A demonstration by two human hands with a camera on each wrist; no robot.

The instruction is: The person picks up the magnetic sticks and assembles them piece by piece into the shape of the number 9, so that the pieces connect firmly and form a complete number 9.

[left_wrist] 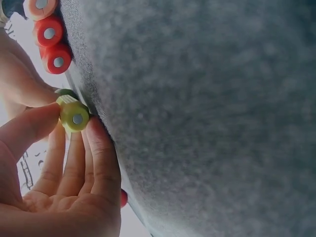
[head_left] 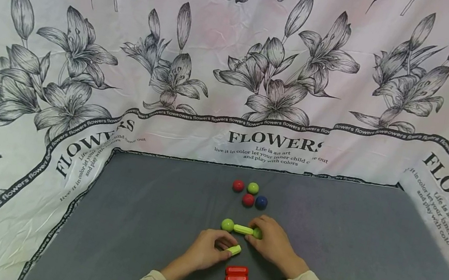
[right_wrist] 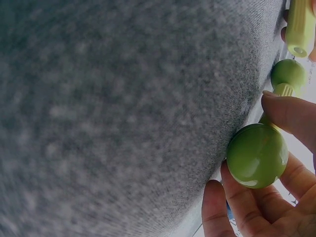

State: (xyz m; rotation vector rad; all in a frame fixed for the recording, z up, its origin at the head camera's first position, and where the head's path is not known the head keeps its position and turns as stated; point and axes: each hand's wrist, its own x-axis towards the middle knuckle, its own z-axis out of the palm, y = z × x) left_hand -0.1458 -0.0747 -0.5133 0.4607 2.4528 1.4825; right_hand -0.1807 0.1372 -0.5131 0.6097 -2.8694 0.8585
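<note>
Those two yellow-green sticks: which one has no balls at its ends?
The stick pinched in the left hand: both its ends are bare. The other stick has a green ball at each end.

Screened-off work spot; kind of building can't be told. Lily-printed cloth (head_left: 189, 139), lettered "FLOWERS", rises behind the grey tabletop (head_left: 152, 207) and flanks it left and right.

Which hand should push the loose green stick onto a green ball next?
Probably the left hand: it pinches the loose stick, near the joined stick. The right hand looks busy holding the green ball at that joined stick's right end.
</note>
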